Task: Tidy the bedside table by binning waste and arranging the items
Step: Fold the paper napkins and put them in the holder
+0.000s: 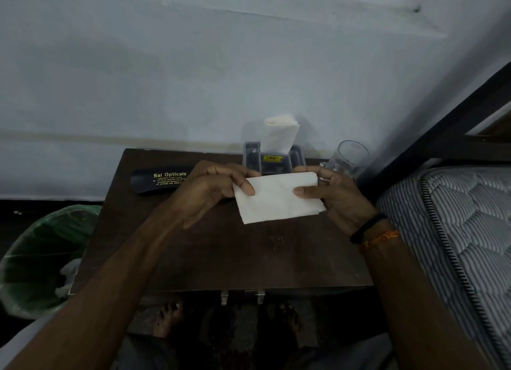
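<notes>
Both hands holding a folded white tissue point(278, 199) above the dark worktop point(235, 253), left hand point(213, 192) pinching its left edge, right hand point(334, 192) pinching its right edge, glass point(349, 158) standing behind

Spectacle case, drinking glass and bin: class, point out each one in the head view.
spectacle case point(163, 179): head view, on its printed lid.
drinking glass point(349, 158): head view, on its clear side wall.
bin point(41, 239): head view, on its green liner.
</notes>
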`<state>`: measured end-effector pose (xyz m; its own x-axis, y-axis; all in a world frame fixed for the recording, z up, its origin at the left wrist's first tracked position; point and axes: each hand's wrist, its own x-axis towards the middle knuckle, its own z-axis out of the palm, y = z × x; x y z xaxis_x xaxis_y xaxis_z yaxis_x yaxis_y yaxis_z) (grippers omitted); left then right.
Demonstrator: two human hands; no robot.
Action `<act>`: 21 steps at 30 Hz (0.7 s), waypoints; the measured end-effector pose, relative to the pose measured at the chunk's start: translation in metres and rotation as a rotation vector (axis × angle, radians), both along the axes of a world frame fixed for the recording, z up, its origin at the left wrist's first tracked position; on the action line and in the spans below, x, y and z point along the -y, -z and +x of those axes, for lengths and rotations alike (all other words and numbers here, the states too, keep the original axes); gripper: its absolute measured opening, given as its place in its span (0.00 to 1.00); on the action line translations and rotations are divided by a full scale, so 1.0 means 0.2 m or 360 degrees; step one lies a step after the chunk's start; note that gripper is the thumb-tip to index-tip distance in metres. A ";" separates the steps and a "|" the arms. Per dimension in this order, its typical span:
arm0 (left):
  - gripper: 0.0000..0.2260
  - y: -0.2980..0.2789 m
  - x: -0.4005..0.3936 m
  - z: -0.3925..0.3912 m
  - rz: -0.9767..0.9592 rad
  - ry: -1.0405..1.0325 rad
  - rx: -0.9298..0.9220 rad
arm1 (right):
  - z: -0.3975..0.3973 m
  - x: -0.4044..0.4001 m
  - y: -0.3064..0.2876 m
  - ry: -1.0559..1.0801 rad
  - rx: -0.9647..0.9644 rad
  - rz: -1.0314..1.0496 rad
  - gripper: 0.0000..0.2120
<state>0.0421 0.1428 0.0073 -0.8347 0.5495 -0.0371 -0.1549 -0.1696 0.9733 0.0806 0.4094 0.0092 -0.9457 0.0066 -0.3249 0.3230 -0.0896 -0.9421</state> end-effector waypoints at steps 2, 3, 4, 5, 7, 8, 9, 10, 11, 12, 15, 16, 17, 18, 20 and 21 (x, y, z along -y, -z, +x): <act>0.11 0.00 0.01 -0.01 -0.0040 0.0062 -0.0011 | 0.00 0.00 -0.01 -0.0022 -0.0031 0.0039 0.20; 0.08 0.00 0.01 -0.01 -0.0097 0.0063 -0.0023 | 0.00 0.01 -0.01 -0.0058 -0.0059 0.0087 0.20; 0.04 -0.01 0.00 -0.01 -0.0164 0.0050 -0.0031 | 0.01 0.02 -0.02 -0.0109 -0.0089 0.0150 0.20; 0.05 -0.01 -0.02 0.00 -0.0269 0.0021 -0.0071 | 0.01 0.03 -0.02 -0.0165 -0.0115 0.0201 0.20; 0.13 -0.01 -0.05 0.01 -0.0502 0.0050 -0.0172 | 0.02 0.07 -0.03 -0.0267 -0.0146 0.0215 0.20; 0.17 -0.01 -0.06 0.02 -0.0582 0.0117 -0.0183 | 0.02 0.10 -0.03 -0.0313 -0.0153 0.0190 0.21; 0.19 -0.01 -0.07 0.03 -0.0632 0.0210 -0.0181 | 0.02 0.12 -0.03 -0.0355 -0.0161 0.0171 0.21; 0.20 -0.01 -0.09 0.04 -0.0664 0.0291 -0.0180 | 0.03 0.14 -0.03 -0.0389 -0.0171 0.0170 0.22; 0.20 -0.01 -0.09 0.05 -0.0693 0.0346 -0.0196 | 0.03 0.16 -0.02 -0.0416 -0.0186 0.0183 0.22; 0.21 -0.01 -0.10 0.06 -0.0717 0.0381 -0.0221 | 0.03 0.17 -0.02 -0.0433 -0.0202 0.0199 0.23; 0.21 -0.01 -0.12 0.08 -0.0747 0.0426 -0.0291 | 0.02 0.18 -0.02 -0.0414 -0.0252 0.0263 0.21; 0.20 0.00 -0.12 0.08 -0.0768 0.0420 -0.0297 | 0.02 0.18 -0.02 -0.0391 -0.0268 0.0287 0.21; 0.20 0.00 -0.12 0.08 -0.0789 0.0412 -0.0295 | 0.02 0.17 -0.02 -0.0363 -0.0278 0.0309 0.20; 0.19 0.01 -0.12 0.08 -0.0806 0.0405 -0.0288 | 0.02 0.16 -0.02 -0.0331 -0.0287 0.0326 0.20; 0.17 0.01 -0.11 0.07 -0.0805 0.0389 -0.0252 | 0.02 0.14 -0.03 -0.0279 -0.0307 0.0342 0.19; 0.17 0.01 -0.11 0.07 -0.0791 0.0378 -0.0228 | 0.01 0.13 -0.03 -0.0253 -0.0319 0.0348 0.19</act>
<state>0.0567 0.1644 0.0045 -0.7062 0.6680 -0.2346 0.0064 0.3374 0.9413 0.0829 0.3839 0.0155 -0.9855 -0.0972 -0.1394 0.1229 0.1585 -0.9797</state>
